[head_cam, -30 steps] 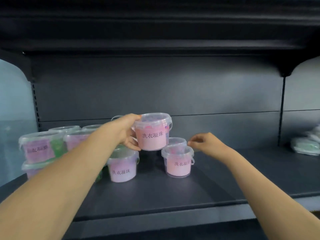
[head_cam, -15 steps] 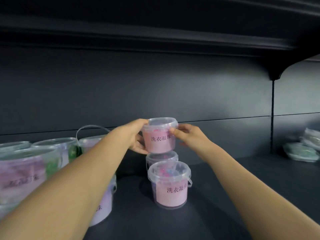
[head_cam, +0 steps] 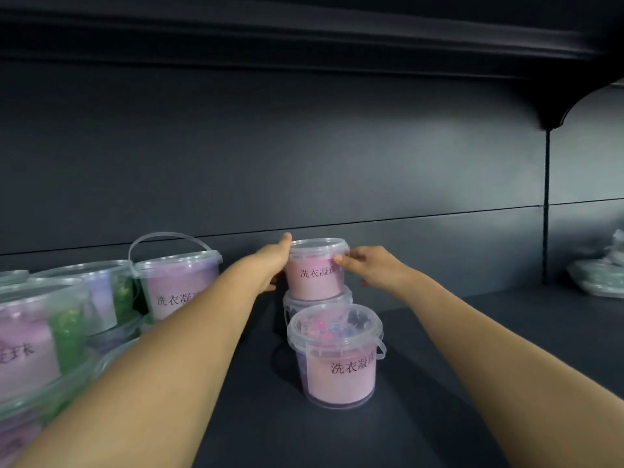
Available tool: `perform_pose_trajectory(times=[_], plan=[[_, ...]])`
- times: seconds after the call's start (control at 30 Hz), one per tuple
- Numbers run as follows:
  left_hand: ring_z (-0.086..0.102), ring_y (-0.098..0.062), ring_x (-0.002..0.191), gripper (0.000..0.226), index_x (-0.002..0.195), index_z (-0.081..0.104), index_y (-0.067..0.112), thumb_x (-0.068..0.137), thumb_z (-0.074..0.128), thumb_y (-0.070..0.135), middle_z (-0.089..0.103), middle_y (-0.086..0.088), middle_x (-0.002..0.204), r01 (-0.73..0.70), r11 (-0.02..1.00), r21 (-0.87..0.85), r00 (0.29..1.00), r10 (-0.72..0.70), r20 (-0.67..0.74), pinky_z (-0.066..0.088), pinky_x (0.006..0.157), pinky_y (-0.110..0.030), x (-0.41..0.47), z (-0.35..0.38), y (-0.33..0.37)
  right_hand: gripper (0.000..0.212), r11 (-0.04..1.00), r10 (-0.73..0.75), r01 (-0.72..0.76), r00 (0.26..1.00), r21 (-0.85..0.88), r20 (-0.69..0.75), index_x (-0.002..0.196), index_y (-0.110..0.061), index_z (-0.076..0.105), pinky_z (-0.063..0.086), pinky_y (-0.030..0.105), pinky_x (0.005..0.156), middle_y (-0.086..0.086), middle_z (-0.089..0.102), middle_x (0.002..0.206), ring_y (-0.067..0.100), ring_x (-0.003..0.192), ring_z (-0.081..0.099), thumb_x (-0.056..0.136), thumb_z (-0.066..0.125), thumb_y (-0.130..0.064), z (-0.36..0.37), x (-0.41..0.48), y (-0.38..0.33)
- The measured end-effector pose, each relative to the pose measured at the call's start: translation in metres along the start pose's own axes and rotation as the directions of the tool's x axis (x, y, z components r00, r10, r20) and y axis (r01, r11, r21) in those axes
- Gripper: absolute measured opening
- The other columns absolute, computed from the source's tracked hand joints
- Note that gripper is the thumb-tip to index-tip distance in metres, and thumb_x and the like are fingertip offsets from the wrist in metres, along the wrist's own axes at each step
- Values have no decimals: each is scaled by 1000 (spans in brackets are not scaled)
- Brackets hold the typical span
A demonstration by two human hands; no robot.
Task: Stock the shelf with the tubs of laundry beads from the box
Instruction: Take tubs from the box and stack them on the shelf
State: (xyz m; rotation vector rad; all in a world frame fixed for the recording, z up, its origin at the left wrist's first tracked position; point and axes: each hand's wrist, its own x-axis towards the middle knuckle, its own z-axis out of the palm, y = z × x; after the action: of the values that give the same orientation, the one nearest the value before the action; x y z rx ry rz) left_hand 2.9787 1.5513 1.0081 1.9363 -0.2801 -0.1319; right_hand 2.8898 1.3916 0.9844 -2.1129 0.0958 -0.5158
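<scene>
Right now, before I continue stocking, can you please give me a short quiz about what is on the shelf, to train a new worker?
1. True or false: only the left hand grips the held tub.
2. The held tub is: A) lying on its side, B) upright, directly over the lower tub, C) upside down.
3. Which tub has its handle standing up?

Key
1. False: the right hand grips it too, fingers at the rim.
2. B.
3. The purple tub on the left.
</scene>
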Motion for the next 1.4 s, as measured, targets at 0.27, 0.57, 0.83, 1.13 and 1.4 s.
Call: perform_pose_trajectory(times=[0.27, 0.57, 0.83, 1.13, 1.4], plan=[[47, -32, 125, 80, 142, 34, 16, 87, 17, 71, 45, -11, 142, 83, 994, -77, 993, -77, 85, 40, 98, -46, -4, 4, -8, 48, 1000, 8, -8, 999, -8, 35, 134, -16, 50, 45, 27, 81, 3, 56, 133, 16, 111, 55, 94, 50, -42, 13, -2, 13], [48, -28, 124, 62, 137, 42, 11, 96, 23, 53, 49, -12, 138, 44, 984, -170, 995, -59, -83, 38, 106, -43, -37, 22, -35, 48, 919, 169, -189, 982, 347, 87, 114, -11, 62, 50, 39, 95, 7, 68, 110, 22, 99, 66, 93, 45, -51, 28, -18, 27], [62, -26, 100, 36, 126, 55, 15, 100, 33, 30, 63, -10, 110, 92, 939, -331, 995, -102, -13, 50, 86, -34, -81, 37, -50, 45, 716, 215, -286, 958, 637, 189, 108, -13, 68, 53, 40, 86, 11, 74, 100, 27, 95, 70, 92, 48, -49, 36, -29, 27], [58, -25, 98, 41, 126, 51, 10, 101, 28, 32, 60, -10, 101, 103, 960, -261, 991, -122, -58, 46, 86, -32, -89, 30, -44, 46, 707, 261, -328, 945, 627, 200, 103, -11, 64, 52, 33, 69, 9, 69, 98, 23, 89, 67, 97, 39, -49, 40, -32, 22], [46, -14, 79, 46, 136, 42, 5, 103, 21, 30, 54, -11, 111, 78, 994, 74, 989, -68, -130, 33, 78, -26, -89, 8, -41, 47, 739, 259, -331, 944, 586, 206, 100, -12, 66, 52, 37, 84, 10, 70, 99, 25, 93, 67, 96, 38, -50, 62, -33, 5]])
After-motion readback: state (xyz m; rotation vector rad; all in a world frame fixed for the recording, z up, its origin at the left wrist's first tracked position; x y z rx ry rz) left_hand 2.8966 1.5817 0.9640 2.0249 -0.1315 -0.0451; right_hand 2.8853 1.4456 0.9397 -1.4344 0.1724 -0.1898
